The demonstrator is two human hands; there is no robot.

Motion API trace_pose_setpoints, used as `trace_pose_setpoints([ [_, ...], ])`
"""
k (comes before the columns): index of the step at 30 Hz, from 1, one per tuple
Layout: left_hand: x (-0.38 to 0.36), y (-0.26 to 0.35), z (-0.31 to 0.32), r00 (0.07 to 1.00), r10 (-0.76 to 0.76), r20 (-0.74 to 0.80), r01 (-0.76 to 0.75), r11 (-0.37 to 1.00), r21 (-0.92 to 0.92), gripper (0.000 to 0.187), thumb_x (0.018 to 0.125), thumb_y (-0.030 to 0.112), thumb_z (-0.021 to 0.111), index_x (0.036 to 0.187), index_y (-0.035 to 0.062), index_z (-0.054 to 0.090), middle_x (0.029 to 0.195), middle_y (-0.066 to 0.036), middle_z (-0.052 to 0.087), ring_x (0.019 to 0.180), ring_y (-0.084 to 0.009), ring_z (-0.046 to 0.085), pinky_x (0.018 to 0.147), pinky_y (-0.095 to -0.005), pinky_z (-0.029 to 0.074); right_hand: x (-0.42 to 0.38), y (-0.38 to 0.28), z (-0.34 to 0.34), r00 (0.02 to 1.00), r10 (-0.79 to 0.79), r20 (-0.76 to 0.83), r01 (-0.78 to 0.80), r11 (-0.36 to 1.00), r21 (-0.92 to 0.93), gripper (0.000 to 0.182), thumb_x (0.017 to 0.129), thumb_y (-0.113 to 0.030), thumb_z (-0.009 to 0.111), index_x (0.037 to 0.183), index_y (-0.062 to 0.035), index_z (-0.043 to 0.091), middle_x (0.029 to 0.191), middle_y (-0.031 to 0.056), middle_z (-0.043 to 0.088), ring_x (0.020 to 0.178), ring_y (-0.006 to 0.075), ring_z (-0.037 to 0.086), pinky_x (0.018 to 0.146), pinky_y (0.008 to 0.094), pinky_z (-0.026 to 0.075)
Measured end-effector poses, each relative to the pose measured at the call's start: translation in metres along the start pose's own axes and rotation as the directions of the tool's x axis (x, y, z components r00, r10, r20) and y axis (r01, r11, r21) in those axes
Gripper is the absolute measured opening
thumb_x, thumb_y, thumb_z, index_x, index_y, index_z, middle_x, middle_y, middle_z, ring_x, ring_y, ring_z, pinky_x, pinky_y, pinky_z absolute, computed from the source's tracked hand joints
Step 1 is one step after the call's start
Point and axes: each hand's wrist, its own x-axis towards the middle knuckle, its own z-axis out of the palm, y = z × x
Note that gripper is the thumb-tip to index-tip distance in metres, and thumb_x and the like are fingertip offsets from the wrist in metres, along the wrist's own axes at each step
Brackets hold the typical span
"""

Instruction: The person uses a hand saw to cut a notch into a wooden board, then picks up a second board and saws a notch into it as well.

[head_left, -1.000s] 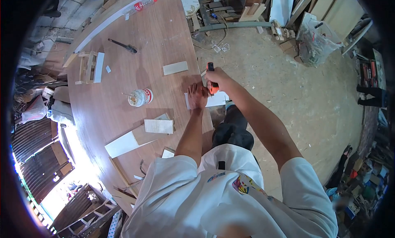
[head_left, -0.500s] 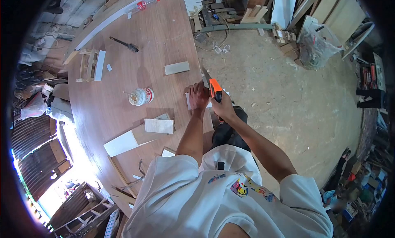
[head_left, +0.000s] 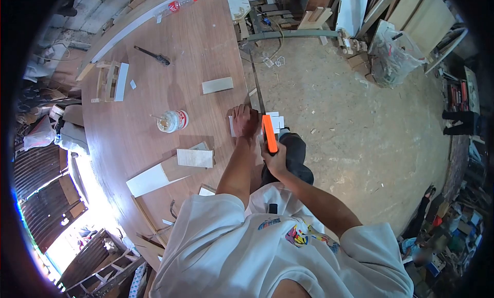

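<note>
At the table's right edge, my left hand (head_left: 244, 121) presses down on a white board (head_left: 277, 123), its fingers curled. The board juts out past the edge on the right, and the hand covers much of it. My right hand (head_left: 275, 158) is closed around the orange and black handle of a handsaw (head_left: 269, 132). The thin saw blade points away from me, alongside the left hand and across the board. Where the teeth meet the board is too small to make out.
On the wooden table (head_left: 206, 46) lie a loose wood block (head_left: 217, 85), stacked board pieces (head_left: 195, 158), an open jar (head_left: 173, 121), a brush-like tool (head_left: 152, 55) and a small wooden frame (head_left: 108, 82). A plastic bag (head_left: 393, 61) and leaning boards stand beyond the floor.
My right hand has drawn the saw back toward my body, baring more of the blade. The left hand stays on the board. The whole view has shifted slightly.
</note>
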Motion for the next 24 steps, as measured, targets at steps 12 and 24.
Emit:
trace_pose_setpoints([
  [12,-0.002,0.0,-0.005,0.999,0.022,0.023,-0.023,0.999,0.035,0.012,0.078,0.013,0.056,0.082,0.0019,0.059,0.087,-0.015,0.057,0.09,-0.0324,0.053,0.085,-0.0419,0.042,-0.026,0.063,0.004,0.948,-0.319,0.022,0.32,0.945,-0.075,0.013,0.061,-0.001,0.069,0.072,-0.0013,0.06,0.065,0.0126,0.06,0.056,0.0242,0.06,0.053,0.0321,0.045],
  [24,-0.003,-0.013,0.012,0.999,0.005,-0.043,-0.006,1.0,-0.016,0.012,0.078,0.015,0.058,0.079,0.0029,0.059,0.084,-0.013,0.057,0.088,-0.0314,0.054,0.087,-0.0412,0.042,-0.038,-0.004,-0.038,0.997,-0.033,-0.066,0.048,0.971,0.233,0.005,0.071,0.007,0.063,0.069,0.0025,0.064,0.065,0.0039,0.062,0.063,0.0088,0.06,0.057,0.0246,0.046],
])
